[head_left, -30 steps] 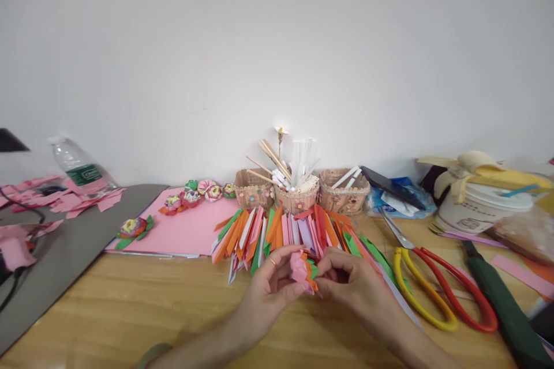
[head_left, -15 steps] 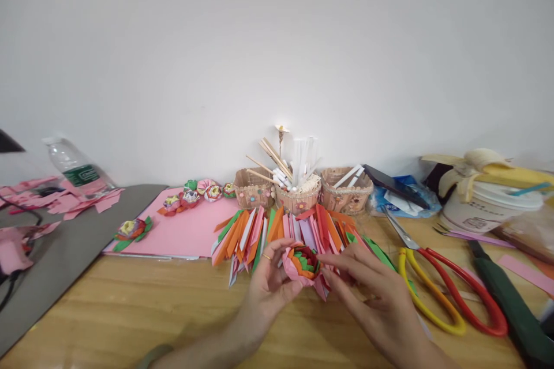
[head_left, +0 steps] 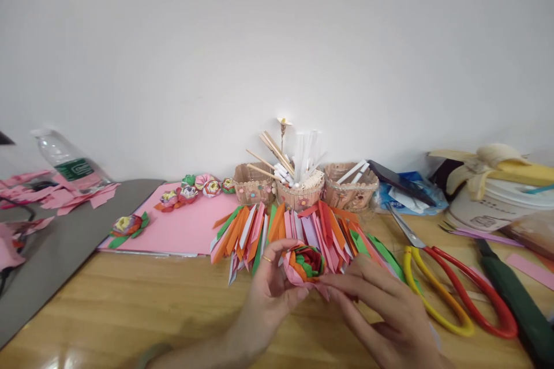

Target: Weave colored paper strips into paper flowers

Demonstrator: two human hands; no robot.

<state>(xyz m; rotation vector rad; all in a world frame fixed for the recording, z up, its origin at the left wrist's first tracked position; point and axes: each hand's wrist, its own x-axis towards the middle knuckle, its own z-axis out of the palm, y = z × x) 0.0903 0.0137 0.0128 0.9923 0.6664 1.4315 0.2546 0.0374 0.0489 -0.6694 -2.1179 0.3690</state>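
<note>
A folded paper flower (head_left: 304, 263), with pink outer petals and orange, green and dark red inside, is held over the table. My left hand (head_left: 273, 282) grips it from the left side, thumb below and index finger, with a ring, curled behind. My right hand (head_left: 381, 305) pinches a pink petal at the flower's lower right edge between thumb and fingertips. Just behind the hands lies a fan of folded paper strips (head_left: 249, 233) in orange, pink, white, green and red.
Three small decorated baskets (head_left: 298, 196) with sticks and tubes stand against the wall. Finished paper flowers (head_left: 208, 184) lie on pink paper (head_left: 190, 233) at left. Scissors (head_left: 459, 282) and a dark green tool (head_left: 515, 294) lie at right, near a tub (head_left: 485, 204) with a banana (head_left: 511, 167). A bottle (head_left: 64, 155) stands far left.
The flower has tilted, showing more of its red and green centre. My right hand has shifted slightly lower, to the petal at the lower right edge. The view has moved a little.
</note>
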